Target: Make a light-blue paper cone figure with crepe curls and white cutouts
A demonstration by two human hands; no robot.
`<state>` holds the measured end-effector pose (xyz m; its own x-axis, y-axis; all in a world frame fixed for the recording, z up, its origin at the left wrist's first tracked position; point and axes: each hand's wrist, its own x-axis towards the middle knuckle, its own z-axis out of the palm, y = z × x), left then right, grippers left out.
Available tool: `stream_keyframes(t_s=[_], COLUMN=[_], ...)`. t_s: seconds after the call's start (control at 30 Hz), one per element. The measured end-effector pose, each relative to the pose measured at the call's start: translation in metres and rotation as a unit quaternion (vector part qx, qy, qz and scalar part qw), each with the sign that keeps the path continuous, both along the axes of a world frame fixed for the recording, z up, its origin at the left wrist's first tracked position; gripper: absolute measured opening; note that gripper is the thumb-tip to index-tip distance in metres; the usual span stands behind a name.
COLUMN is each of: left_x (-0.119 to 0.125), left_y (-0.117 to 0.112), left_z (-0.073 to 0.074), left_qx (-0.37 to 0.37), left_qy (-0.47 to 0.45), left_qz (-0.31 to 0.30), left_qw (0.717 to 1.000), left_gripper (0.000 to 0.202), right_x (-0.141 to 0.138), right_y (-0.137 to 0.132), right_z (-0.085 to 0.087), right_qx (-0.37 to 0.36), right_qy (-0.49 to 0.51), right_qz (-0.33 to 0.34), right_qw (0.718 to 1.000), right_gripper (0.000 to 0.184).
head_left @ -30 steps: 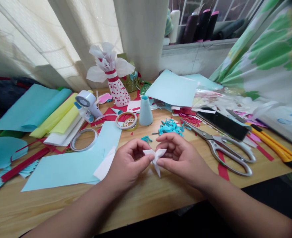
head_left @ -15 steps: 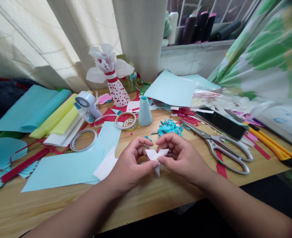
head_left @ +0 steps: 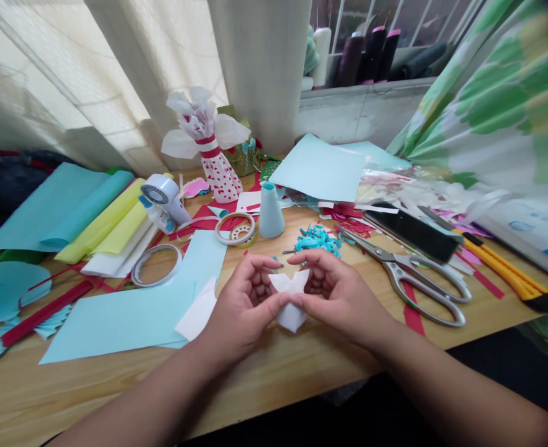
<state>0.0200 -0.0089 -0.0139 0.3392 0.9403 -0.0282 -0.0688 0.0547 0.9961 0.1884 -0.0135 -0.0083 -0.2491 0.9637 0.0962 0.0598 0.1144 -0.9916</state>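
My left hand (head_left: 241, 307) and my right hand (head_left: 343, 295) meet over the front middle of the wooden table (head_left: 264, 372). Between their thumbs and fingertips they pinch a small folded white paper piece (head_left: 290, 298) with two upper flaps and a wider lower part. Both hands are closed on it. A pale blue paper sheet (head_left: 129, 316) with a white scrap (head_left: 197, 313) on it lies just left of my left hand.
Large scissors (head_left: 409, 273) lie to the right, beyond them a black phone (head_left: 411, 233) and a yellow cutter (head_left: 507, 270). Tape rolls (head_left: 157, 264), a tape dispenser (head_left: 164, 195), a blue paper cone (head_left: 271, 211), teal paper shreds (head_left: 318, 239) and a red-and-white paper figure (head_left: 211, 146) stand behind. Coloured sheets (head_left: 69, 208) lie left.
The white paper piece has been turned and opened out between my fingers, so its lower part now shows wider. Both hands stayed in nearly the same place.
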Motion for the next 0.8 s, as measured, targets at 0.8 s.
stream_keyframes(t_s=[0.8], left_x=[0.000], left_y=[0.004], left_z=[0.005], left_qx=[-0.061], left_qy=[0.084], left_qz=[0.038], left_qw=[0.994], left_gripper=[0.023], right_x=[-0.001], right_y=[0.004], right_z=[-0.009], right_qx=[-0.043], right_qy=[0.007], right_qz=[-0.048], right_qw=[0.998], right_gripper=[0.051])
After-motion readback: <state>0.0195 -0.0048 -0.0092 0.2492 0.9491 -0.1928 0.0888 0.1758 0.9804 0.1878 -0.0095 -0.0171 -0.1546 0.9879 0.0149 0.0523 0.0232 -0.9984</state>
